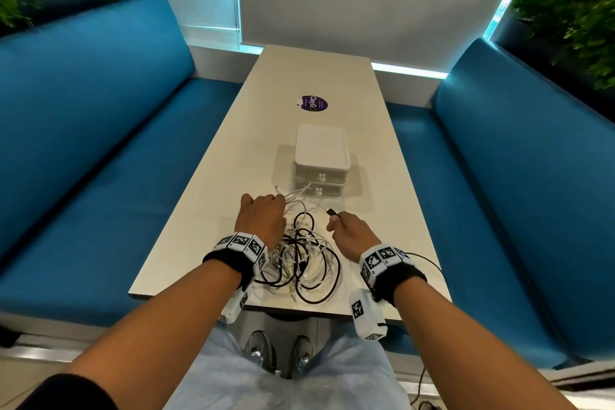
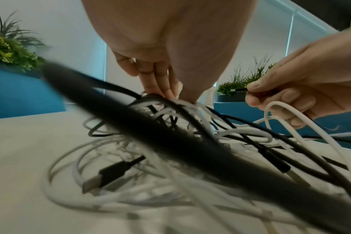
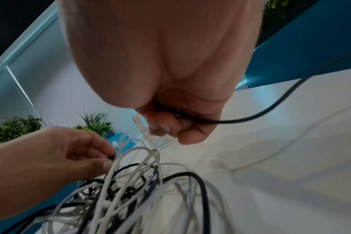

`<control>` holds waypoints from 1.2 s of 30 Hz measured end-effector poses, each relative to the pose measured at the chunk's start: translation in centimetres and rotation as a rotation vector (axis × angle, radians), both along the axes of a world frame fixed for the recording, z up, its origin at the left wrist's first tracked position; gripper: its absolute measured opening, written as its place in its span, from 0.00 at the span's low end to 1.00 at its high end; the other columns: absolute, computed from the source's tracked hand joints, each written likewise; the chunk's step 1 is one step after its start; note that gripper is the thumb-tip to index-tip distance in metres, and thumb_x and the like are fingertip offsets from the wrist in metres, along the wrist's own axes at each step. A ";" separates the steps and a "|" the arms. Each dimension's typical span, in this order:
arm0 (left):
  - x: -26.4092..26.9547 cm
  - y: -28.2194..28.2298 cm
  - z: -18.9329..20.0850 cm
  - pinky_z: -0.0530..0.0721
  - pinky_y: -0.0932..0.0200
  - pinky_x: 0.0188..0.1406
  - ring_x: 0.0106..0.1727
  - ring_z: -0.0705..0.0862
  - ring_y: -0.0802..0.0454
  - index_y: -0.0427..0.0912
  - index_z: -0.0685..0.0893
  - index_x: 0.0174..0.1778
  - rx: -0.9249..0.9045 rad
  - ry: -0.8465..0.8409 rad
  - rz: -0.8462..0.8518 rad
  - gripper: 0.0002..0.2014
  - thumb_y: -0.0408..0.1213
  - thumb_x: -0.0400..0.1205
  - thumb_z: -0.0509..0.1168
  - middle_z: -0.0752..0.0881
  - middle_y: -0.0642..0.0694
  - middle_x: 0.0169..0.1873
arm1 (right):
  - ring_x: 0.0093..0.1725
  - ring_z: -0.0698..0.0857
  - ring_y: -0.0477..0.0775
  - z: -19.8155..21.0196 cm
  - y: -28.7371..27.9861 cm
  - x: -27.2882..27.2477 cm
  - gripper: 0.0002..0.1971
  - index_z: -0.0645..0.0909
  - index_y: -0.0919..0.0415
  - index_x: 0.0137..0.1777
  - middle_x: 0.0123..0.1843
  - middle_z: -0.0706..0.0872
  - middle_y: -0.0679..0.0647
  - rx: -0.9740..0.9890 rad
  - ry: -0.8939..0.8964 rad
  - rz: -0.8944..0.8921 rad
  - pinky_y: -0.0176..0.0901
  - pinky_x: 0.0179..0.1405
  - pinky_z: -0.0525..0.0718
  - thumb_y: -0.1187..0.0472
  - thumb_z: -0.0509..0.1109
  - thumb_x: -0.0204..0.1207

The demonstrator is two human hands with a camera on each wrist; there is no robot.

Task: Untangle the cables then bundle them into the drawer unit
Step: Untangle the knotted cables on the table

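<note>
My left hand point(image 1: 263, 216) is lowered onto the far left part of the cable tangle point(image 1: 301, 260), fingers curled down into the strands; from the left wrist view the fingertips point(image 2: 158, 88) are pinching into a knot of black and white loops, and the right wrist view shows a dark strand caught between thumb and forefinger. My right hand point(image 1: 351, 231) is raised just right of the tangle, thumb and forefinger pinching the black cable point(image 3: 270, 114) close behind its connector point(image 1: 331, 211), which points away from me; the remaining fingers are curled under.

The tangle lies on the tabletop point(image 1: 233, 156) close to its near edge, about midway between the left and right edges, with black and white cables looped through one another. A black USB plug point(image 2: 108, 174) lies loose within it on the surface.

The drawer unit point(image 1: 321, 160), white with two drawers stacked, stands just beyond the tangle on the tabletop's centre line. Both drawers look closed. A few white strands reach its lower front.

Beyond it, a purple round sticker point(image 1: 312, 103) lies flat on the tabletop.
</note>
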State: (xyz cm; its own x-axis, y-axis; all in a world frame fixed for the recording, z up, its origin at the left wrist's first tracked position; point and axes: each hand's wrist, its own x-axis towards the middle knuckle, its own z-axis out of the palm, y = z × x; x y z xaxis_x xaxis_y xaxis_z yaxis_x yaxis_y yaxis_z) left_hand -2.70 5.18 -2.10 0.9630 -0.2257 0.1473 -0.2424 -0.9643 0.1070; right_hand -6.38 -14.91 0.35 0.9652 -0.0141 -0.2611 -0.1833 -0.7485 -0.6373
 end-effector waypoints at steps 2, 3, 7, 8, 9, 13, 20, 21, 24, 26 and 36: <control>0.1 0.3 -0.2 0.72 0.47 0.57 0.50 0.83 0.43 0.47 0.75 0.55 -0.203 0.058 0.026 0.08 0.44 0.83 0.63 0.86 0.49 0.45 | 0.54 0.82 0.60 -0.3 0.0 0.5 0.14 0.79 0.59 0.61 0.56 0.84 0.58 0.031 0.014 -0.005 0.44 0.51 0.74 0.58 0.53 0.87; 0.2 0.5 -0.2 0.76 0.47 0.55 0.49 0.83 0.43 0.46 0.74 0.58 -0.320 0.098 0.037 0.10 0.43 0.83 0.64 0.86 0.48 0.45 | 0.53 0.81 0.59 -0.4 0.1 0.8 0.13 0.78 0.58 0.61 0.57 0.83 0.58 0.043 0.020 -0.003 0.43 0.51 0.74 0.59 0.53 0.86; 0.1 0.9 0.0 0.80 0.50 0.47 0.50 0.83 0.39 0.44 0.71 0.62 -0.416 0.173 0.073 0.16 0.43 0.82 0.67 0.84 0.45 0.49 | 0.55 0.83 0.62 -0.4 0.9 1.5 0.13 0.78 0.59 0.62 0.58 0.84 0.60 0.059 0.053 0.015 0.50 0.53 0.79 0.57 0.56 0.84; 0.2 0.9 0.1 0.79 0.50 0.45 0.49 0.83 0.38 0.44 0.71 0.60 -0.381 0.155 0.083 0.16 0.44 0.82 0.67 0.84 0.44 0.49 | 0.54 0.83 0.62 -0.4 1.2 1.7 0.14 0.78 0.60 0.63 0.57 0.84 0.61 0.063 0.062 0.025 0.51 0.52 0.79 0.56 0.57 0.84; 0.1 0.8 0.1 0.76 0.50 0.44 0.49 0.83 0.37 0.44 0.71 0.57 -0.341 0.126 0.089 0.15 0.44 0.82 0.67 0.84 0.44 0.48 | 0.52 0.83 0.62 -0.4 1.4 1.8 0.15 0.78 0.61 0.62 0.56 0.85 0.62 0.065 0.069 0.038 0.50 0.49 0.78 0.56 0.57 0.84; 0.1 0.5 0.1 0.74 0.49 0.50 0.51 0.84 0.39 0.45 0.76 0.53 -0.099 0.041 0.061 0.11 0.49 0.84 0.63 0.85 0.44 0.50 | 0.44 0.79 0.58 -0.5 2.3 2.4 0.14 0.80 0.60 0.60 0.50 0.82 0.58 0.080 0.062 0.076 0.45 0.40 0.73 0.56 0.58 0.84; -0.2 0.3 0.7 0.74 0.50 0.52 0.54 0.85 0.40 0.44 0.76 0.60 0.119 0.060 0.143 0.21 0.59 0.84 0.61 0.87 0.43 0.51 | 0.49 0.81 0.58 -0.5 3.2 2.8 0.15 0.80 0.60 0.63 0.55 0.83 0.58 0.034 0.009 0.133 0.44 0.44 0.74 0.58 0.55 0.86; -0.2 0.4 0.7 0.74 0.50 0.51 0.55 0.85 0.39 0.44 0.76 0.61 0.122 0.067 0.158 0.21 0.58 0.84 0.61 0.87 0.42 0.52 | 0.49 0.80 0.57 -0.5 3.2 2.8 0.15 0.80 0.60 0.63 0.56 0.83 0.59 0.030 0.008 0.140 0.43 0.45 0.74 0.58 0.55 0.86; 0.1 0.6 0.8 0.72 0.52 0.46 0.53 0.86 0.38 0.42 0.76 0.60 0.079 0.072 0.201 0.15 0.48 0.82 0.64 0.87 0.40 0.52 | 0.49 0.79 0.55 -0.9 3.2 3.0 0.14 0.80 0.58 0.62 0.57 0.83 0.58 0.031 0.000 0.143 0.43 0.46 0.73 0.58 0.55 0.86; 0.2 0.5 0.9 0.70 0.53 0.42 0.50 0.86 0.37 0.40 0.77 0.59 0.031 0.090 0.230 0.13 0.40 0.80 0.63 0.88 0.39 0.50 | 0.48 0.79 0.55 -1.2 3.2 3.1 0.14 0.80 0.57 0.62 0.53 0.81 0.55 0.045 0.000 0.136 0.43 0.45 0.73 0.57 0.55 0.86; 0.2 0.5 1.0 0.65 0.50 0.46 0.44 0.84 0.40 0.47 0.70 0.40 0.058 0.039 0.138 0.06 0.42 0.78 0.61 0.87 0.44 0.41 | 0.36 0.77 0.47 -1.2 4.0 3.5 0.13 0.80 0.56 0.62 0.37 0.78 0.43 0.138 -0.061 0.261 0.44 0.42 0.74 0.58 0.55 0.87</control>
State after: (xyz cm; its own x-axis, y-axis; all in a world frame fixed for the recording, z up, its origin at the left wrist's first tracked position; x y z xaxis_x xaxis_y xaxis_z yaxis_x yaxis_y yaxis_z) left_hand -2.50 5.69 -1.08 0.9902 -0.0983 0.0993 -0.1043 -0.9929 0.0573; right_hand -2.90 -10.95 -0.87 0.9454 0.2684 -0.1848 0.0457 -0.6708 -0.7403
